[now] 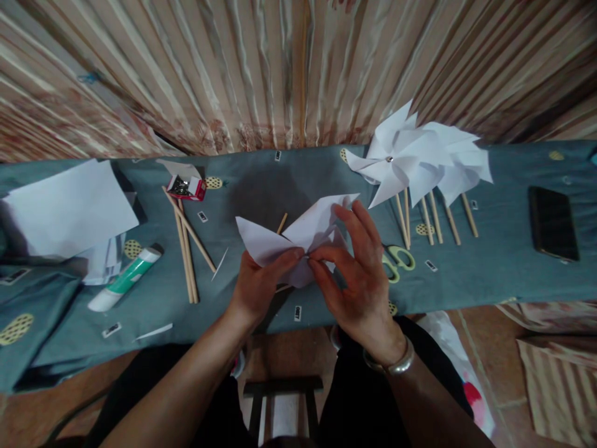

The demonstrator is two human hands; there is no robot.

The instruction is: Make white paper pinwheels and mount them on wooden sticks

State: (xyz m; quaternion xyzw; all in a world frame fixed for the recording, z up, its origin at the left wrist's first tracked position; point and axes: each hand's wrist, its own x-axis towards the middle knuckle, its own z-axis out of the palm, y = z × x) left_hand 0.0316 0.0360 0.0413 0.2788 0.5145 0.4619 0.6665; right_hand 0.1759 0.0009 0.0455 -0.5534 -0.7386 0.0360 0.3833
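Note:
A white paper pinwheel (pixel 312 224) with folded blades is held between my hands over the cloth. My left hand (pixel 261 280) grips its left side, the thumb pressed near the centre. My right hand (pixel 357 267) pinches at the centre with thumb and index finger, where a small shiny spot shows; its other fingers are raised by the right blade. What the right fingertips pinch is too small to make out. Part of a wooden stick (pixel 282 223) shows behind the paper. Green-handled scissors (pixel 400 258) lie just right of my right hand, partly hidden.
Several finished paper pinwheels (pixel 396 155) on sticks lie at the back right, near a phone (pixel 553 223). On the left are paper sheets (pixel 69 208), a glue stick (pixel 125 280), wooden sticks (pixel 187 255) and an open red box (pixel 187 186) of small metal pieces. A curtain (pixel 280 74) hangs behind.

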